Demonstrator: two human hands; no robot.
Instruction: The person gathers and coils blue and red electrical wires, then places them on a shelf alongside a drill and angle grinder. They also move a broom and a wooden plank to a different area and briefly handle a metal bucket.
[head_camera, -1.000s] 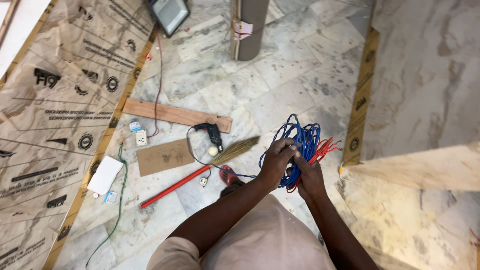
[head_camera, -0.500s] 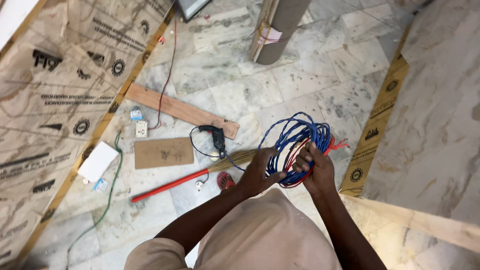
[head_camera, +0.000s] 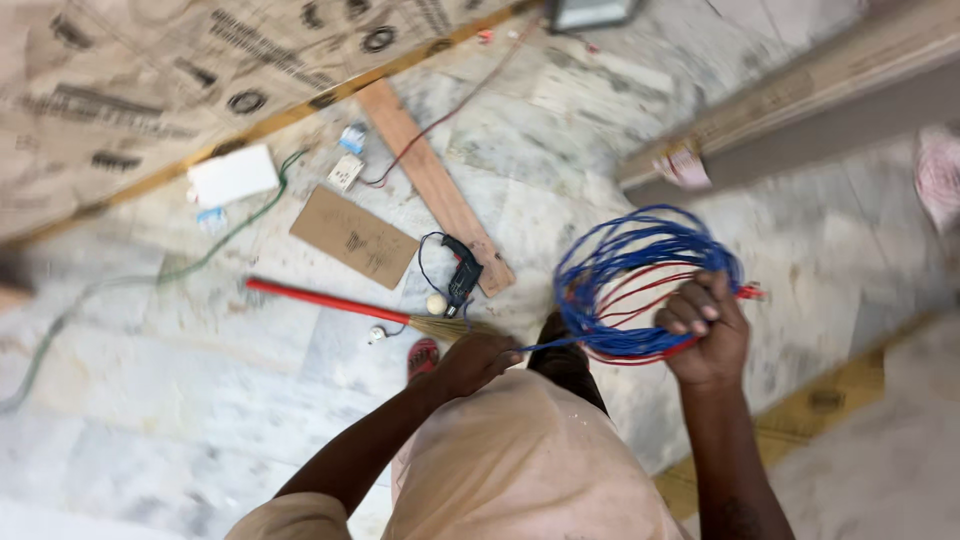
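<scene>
Lamp: cut off by your top edge, only its lower rim shows.
Green cable: blurs out toward your left edge.
Left hand: fingers curled under, so your grip on the blue wire stays hidden.

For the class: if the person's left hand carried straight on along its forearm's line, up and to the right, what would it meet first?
Probably the coil of blue and red wire held by the right hand; the left hand already grips a blue strand running to it. Depth is unclear.
</scene>
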